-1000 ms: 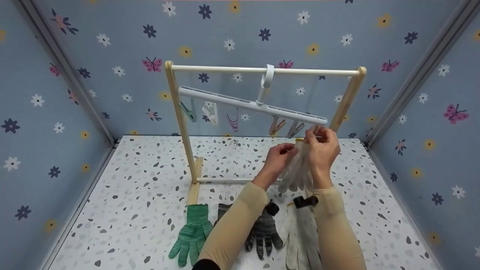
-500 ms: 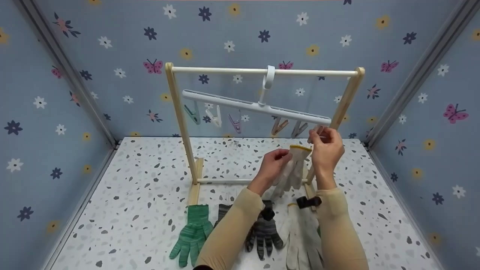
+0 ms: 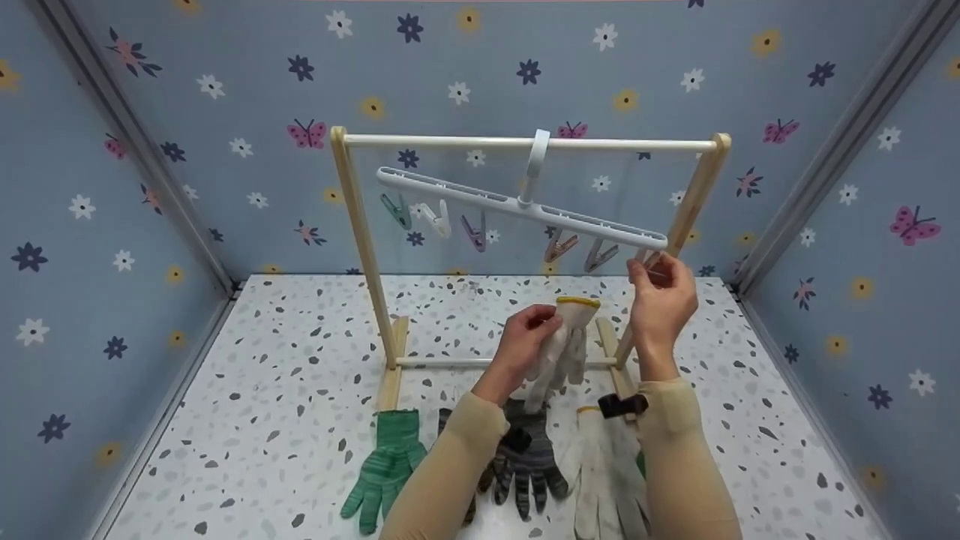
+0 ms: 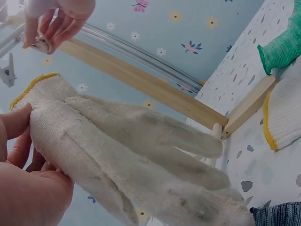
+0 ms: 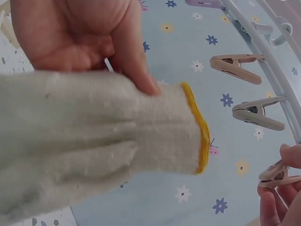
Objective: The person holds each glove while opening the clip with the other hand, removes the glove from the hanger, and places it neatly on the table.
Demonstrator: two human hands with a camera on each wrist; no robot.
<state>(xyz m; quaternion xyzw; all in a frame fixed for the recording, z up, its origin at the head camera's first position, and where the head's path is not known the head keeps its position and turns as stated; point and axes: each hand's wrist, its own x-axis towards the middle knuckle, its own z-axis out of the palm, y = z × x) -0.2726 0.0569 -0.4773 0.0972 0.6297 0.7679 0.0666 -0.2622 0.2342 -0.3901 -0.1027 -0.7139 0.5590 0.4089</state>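
Note:
My left hand (image 3: pixel 525 341) pinches a white knit glove (image 4: pixel 94 136) near its yellow-edged cuff, and the glove's fingers dangle below. At the hanger's right end, my right hand (image 3: pixel 664 300) holds a clothespin (image 5: pixel 275 175) between thumb and fingers. That clothespin hangs from a pale grey hanger (image 3: pixel 465 196), which tilts down to the right. In the right wrist view the glove's cuff is apart from the clothespin. Several more clothespins hang along the bar, among them a grey one (image 3: pixel 600 256) and a brown one (image 3: pixel 560 247).
A wooden rack (image 3: pixel 364 247) bears the hanger on its top rod (image 3: pixel 442 141). On the speckled table lie a green glove (image 3: pixel 386 465), dark striped gloves (image 3: pixel 529 457) and white gloves (image 3: pixel 600 465), partly under my sleeves. Flower-patterned walls (image 3: pixel 225 180) enclose the space.
My left hand has drawn the glove left and down, away from the clothespin. The right hand stays at the clothespin, shifting slightly right, and the hanger has swung a little.

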